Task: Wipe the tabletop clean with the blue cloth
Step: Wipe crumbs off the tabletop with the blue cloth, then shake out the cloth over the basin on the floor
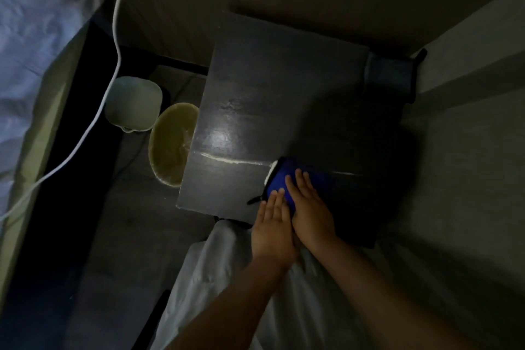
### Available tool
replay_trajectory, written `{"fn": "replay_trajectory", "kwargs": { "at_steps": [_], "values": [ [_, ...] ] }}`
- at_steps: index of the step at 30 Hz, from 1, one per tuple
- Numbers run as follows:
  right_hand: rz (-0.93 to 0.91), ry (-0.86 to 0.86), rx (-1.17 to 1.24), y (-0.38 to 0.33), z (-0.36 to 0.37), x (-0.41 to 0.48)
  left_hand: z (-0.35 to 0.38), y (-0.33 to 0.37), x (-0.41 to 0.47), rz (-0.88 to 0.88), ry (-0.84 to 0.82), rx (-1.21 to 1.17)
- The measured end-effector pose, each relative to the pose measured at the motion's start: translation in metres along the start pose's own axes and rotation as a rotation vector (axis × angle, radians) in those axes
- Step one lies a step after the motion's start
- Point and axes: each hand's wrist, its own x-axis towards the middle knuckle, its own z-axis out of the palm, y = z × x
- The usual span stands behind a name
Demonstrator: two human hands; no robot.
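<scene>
**Both hands laid flat on the blue cloth at the table's near edge**

Head view: A dark tabletop (272, 88) is seen from above in dim light, with a bright glare patch and a pale streak running across it. The blue cloth (279, 182) lies on the tabletop close to its near edge, towards the near left corner; a white strip shows along the cloth's far left edge, and a short dark strap or loop sticks out from the cloth's left side.

The left hand (274, 226) is pressed palm down, its fingers stretched out straight and held close together, the fingertips resting on the near left part of the cloth. The right hand (309, 207) is laid flat on the cloth just beside it, fingers likewise extended and only slightly spread; nothing is gripped by either hand. The two hands touch along their inner sides, the right partly over the left.

Left of the tabletop, lower down, a yellowish basin (172, 145) and a pale bucket (132, 104) are seen, touching or nearly so. A white cable (113, 45) hangs further left of the table.
</scene>
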Motion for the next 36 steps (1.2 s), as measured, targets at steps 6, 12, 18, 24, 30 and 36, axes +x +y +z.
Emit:
{"fn": "replay_trajectory", "kwargs": {
  "at_steps": [6,12,18,24,30,36],
  "values": [
    [-0.001,0.003,0.003,-0.024,0.006,0.009,-0.003,-0.022,-0.002,-0.021,0.011,0.046],
    [-0.026,0.022,0.019,-0.061,0.008,0.021,-0.01,-0.055,-0.006,-0.065,0.043,0.063],
    [-0.013,0.028,-0.01,-0.099,0.012,0.032,-0.023,-0.087,-0.009,-0.1,0.063,0.016],
    [-0.005,0.041,-0.043,-0.131,0.014,0.042,-0.031,-0.119,-0.011,-0.097,0.139,-0.038],
    [0.004,0.029,-0.039,-0.145,0.006,0.047,-0.034,-0.147,-0.012,0.005,0.239,-0.278],
    [-0.024,0.287,-0.018,-0.13,-0.034,0.067,-0.054,-0.155,0.001,-0.509,0.671,-0.693]
  ]
}}
